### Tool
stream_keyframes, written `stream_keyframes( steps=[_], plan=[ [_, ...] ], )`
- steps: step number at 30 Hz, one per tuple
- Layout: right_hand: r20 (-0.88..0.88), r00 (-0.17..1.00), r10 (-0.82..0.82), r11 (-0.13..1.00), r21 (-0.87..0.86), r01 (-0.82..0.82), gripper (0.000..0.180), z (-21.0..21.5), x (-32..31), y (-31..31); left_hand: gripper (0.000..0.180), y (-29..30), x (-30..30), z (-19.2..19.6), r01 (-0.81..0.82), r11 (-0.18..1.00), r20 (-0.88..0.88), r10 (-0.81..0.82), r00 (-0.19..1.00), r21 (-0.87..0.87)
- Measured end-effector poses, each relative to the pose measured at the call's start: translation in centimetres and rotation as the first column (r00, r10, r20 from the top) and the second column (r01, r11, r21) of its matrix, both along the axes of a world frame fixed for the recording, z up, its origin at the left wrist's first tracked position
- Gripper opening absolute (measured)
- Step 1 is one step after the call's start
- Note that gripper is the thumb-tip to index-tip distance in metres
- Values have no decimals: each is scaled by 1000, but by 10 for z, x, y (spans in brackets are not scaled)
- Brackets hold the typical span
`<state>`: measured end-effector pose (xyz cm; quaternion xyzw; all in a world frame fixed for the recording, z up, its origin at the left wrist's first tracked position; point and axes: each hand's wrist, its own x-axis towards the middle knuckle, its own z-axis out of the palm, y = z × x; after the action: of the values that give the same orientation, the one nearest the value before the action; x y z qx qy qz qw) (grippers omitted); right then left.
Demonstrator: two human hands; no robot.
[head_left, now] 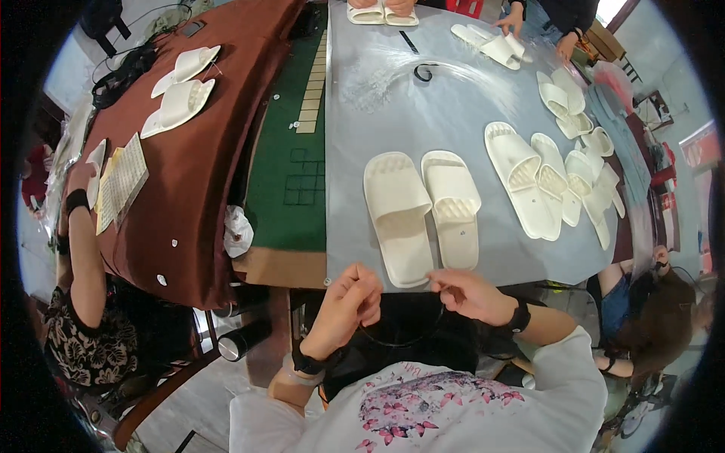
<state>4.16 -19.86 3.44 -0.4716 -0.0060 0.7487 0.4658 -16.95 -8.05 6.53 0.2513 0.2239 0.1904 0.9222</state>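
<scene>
A pair of cream slide slippers stands just in front of me at the table's near edge, the left slipper larger in view than the right slipper. My left hand is raised by the edge with its fingers curled in; what they hold, if anything, is hidden. My right hand pinches its fingertips beside the left slipper's heel; anything between them is too small to name. Below and between my hands curves a thin dark loop; whether either hand holds it, I cannot tell.
More cream slippers lie along the right of the grey tabletop. A black curl and pale streaks lie farther back. Other people's hands handle slippers at the far side. At left, a brown-covered table bears slippers and yellow sheets.
</scene>
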Motion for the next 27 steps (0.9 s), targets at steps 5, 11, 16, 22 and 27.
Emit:
stream_keyframes(
  steps=[5,11,16,22,27],
  plan=[
    [-9,994,-105,992,72,106,20,-14,5,22,11,-4,7,-19,47,944,-324,65,944,326],
    [120,972,-204,941,299,160,25,-11,3,75,30,11,51,-46,-10,425,-186,417,890,905],
    [73,977,-203,920,355,164,45,-1,-2,65,35,19,80,-68,66,378,-209,353,912,924],
    [214,961,-174,909,411,74,48,-5,4,38,41,12,86,-81,140,250,-227,364,903,958],
    [639,759,-127,911,377,-165,33,6,11,28,42,13,84,-84,164,298,-270,361,893,940]
  ],
)
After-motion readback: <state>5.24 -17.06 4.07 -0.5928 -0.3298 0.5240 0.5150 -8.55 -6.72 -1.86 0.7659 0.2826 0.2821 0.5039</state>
